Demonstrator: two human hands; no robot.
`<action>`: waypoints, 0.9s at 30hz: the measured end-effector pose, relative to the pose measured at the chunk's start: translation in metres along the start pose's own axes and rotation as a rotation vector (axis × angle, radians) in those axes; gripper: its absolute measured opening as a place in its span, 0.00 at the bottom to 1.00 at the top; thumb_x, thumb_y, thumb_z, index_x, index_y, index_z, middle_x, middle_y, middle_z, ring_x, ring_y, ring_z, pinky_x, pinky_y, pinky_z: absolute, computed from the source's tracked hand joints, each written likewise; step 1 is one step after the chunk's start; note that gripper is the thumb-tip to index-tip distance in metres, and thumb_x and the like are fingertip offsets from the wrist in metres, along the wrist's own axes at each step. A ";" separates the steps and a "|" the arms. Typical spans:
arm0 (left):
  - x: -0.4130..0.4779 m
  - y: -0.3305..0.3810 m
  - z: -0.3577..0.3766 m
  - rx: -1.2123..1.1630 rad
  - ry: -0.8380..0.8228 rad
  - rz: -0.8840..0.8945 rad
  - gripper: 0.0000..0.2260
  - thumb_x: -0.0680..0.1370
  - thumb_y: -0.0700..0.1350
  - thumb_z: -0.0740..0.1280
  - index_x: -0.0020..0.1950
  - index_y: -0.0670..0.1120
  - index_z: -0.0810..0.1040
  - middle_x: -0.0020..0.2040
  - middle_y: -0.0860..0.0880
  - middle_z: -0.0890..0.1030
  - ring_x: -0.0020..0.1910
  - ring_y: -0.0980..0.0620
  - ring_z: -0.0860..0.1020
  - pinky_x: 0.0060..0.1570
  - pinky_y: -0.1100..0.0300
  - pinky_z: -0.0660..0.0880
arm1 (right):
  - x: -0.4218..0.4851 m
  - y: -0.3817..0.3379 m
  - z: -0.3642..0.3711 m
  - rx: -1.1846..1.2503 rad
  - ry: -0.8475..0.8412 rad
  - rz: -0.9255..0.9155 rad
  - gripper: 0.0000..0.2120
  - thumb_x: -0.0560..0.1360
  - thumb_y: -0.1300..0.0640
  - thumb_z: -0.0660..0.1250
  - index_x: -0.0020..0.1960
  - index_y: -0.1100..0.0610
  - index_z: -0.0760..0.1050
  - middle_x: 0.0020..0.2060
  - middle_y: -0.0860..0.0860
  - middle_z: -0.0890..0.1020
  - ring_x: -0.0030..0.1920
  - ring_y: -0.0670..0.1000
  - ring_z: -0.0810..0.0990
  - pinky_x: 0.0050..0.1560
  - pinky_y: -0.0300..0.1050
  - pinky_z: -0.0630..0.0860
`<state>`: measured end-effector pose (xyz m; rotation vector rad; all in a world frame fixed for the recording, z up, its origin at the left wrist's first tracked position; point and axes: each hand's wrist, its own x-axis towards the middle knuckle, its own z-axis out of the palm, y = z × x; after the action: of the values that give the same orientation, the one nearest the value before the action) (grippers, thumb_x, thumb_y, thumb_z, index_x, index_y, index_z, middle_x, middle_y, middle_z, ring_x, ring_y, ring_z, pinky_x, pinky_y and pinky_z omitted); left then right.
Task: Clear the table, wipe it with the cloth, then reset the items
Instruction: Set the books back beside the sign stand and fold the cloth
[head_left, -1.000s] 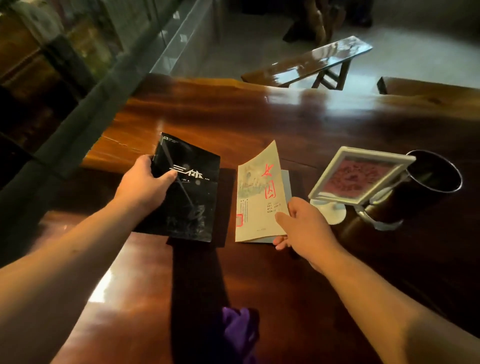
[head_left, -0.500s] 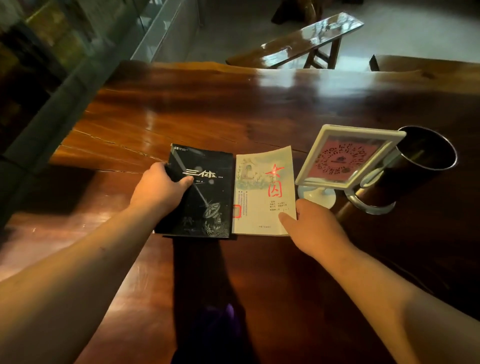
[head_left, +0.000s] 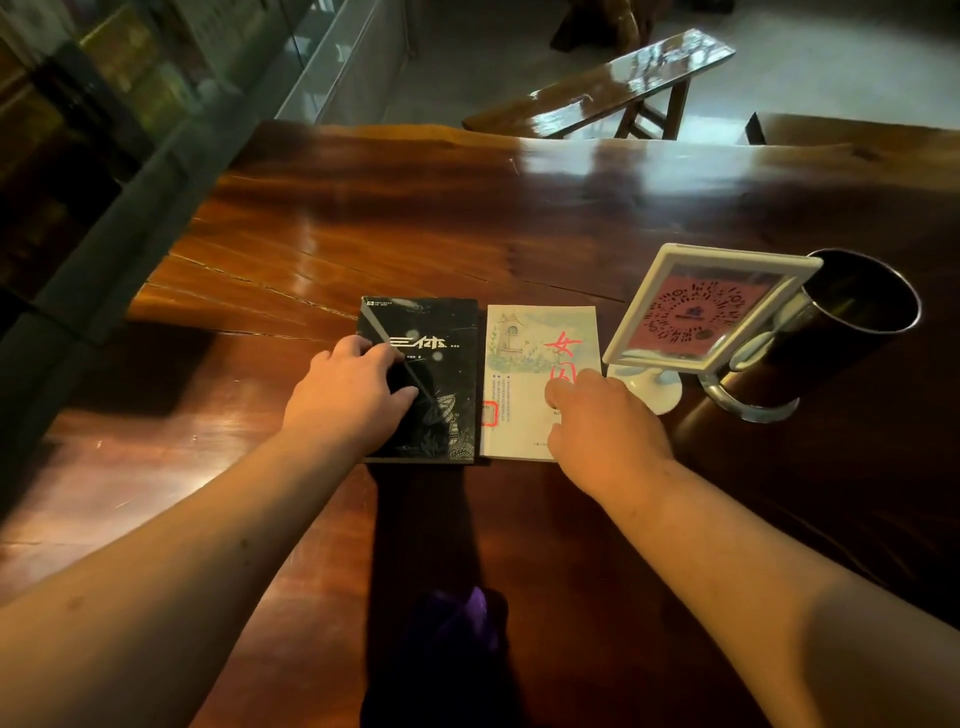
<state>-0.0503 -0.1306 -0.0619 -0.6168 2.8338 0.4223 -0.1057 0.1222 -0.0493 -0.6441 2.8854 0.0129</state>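
A black book (head_left: 447, 332) and a cream book with red characters (head_left: 524, 353) lie flat side by side on the dark wooden table (head_left: 467, 218). My left hand (head_left: 348, 395) rests palm down on the black book's cover with its fingers spread. Fingertips of my right hand (head_left: 602, 431) press on the cream book's lower right part. A white framed QR sign on a round foot (head_left: 701, 312) stands just right of the cream book. Beside it is a dark metal cup (head_left: 841, 338). A purple cloth (head_left: 462, 618) lies in shadow near the table's front edge.
A glossy wooden bench (head_left: 608, 93) stands on the floor beyond the far table edge. A glass partition and a grey ledge (head_left: 156, 171) run along the left side. Bare tabletop stretches behind the books and to the left.
Both books came down from being held tilted to lying flat next to each other. My left hand shifted from gripping the black book's edge to resting on its cover.
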 end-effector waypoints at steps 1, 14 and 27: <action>-0.002 0.000 -0.001 0.001 -0.012 0.005 0.25 0.79 0.63 0.67 0.74 0.58 0.71 0.75 0.47 0.69 0.69 0.38 0.68 0.64 0.41 0.71 | 0.001 0.000 0.000 0.000 -0.005 -0.005 0.15 0.80 0.56 0.66 0.66 0.48 0.74 0.54 0.53 0.77 0.54 0.56 0.77 0.40 0.47 0.69; -0.131 -0.022 -0.005 -0.037 0.039 0.277 0.15 0.75 0.63 0.69 0.51 0.53 0.80 0.50 0.49 0.81 0.53 0.44 0.78 0.49 0.48 0.78 | -0.106 -0.051 -0.021 0.054 0.092 -0.233 0.13 0.77 0.44 0.67 0.56 0.51 0.77 0.49 0.52 0.77 0.51 0.57 0.74 0.48 0.55 0.74; -0.256 -0.018 0.027 -0.043 -0.311 0.340 0.25 0.62 0.69 0.64 0.51 0.56 0.80 0.48 0.54 0.78 0.51 0.49 0.77 0.50 0.51 0.77 | -0.216 -0.079 -0.001 0.160 0.086 -0.514 0.15 0.74 0.43 0.59 0.40 0.50 0.79 0.35 0.46 0.71 0.37 0.51 0.65 0.38 0.48 0.64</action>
<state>0.1893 -0.0422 -0.0243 -0.0604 2.6304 0.5795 0.1191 0.1410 -0.0062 -1.3523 2.6694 -0.3166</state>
